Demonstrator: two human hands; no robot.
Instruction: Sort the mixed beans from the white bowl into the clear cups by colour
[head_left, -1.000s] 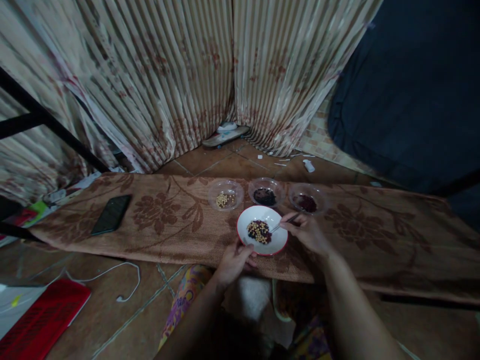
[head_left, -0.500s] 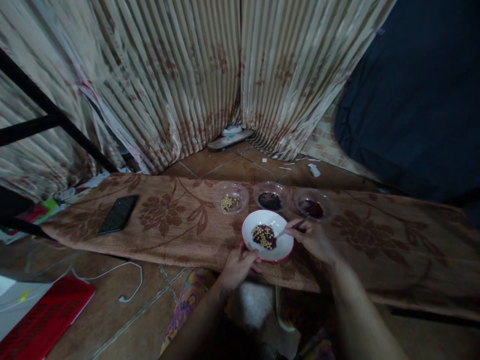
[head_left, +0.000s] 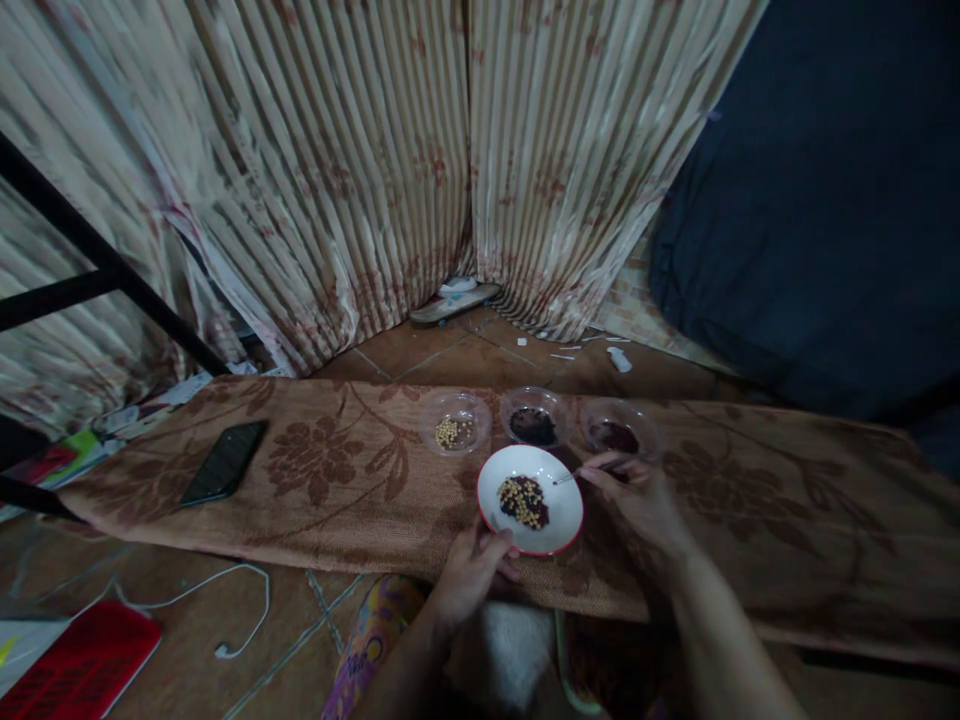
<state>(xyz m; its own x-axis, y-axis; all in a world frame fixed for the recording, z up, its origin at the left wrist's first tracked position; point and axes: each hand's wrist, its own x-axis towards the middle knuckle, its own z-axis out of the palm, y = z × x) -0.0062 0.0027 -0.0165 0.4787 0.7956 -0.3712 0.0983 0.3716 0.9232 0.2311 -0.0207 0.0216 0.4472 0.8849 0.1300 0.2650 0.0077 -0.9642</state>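
Here's the counter (head_left: 330, 535), draped in brown flowered cloth (head_left: 750, 570)! Dark phone (head_left: 225, 463) flat on the left, and along the far side, three see-through tubs (head_left: 478, 412) in a row: yellowish beans (head_left: 450, 433), black bits (head_left: 534, 427), dark reddish bits (head_left: 615, 437).

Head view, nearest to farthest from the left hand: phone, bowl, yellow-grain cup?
1. Bowl: near rim in the left hand.
2. Yellow-grain cup: just beyond the bowl, slightly left.
3. Phone: well off to the left.
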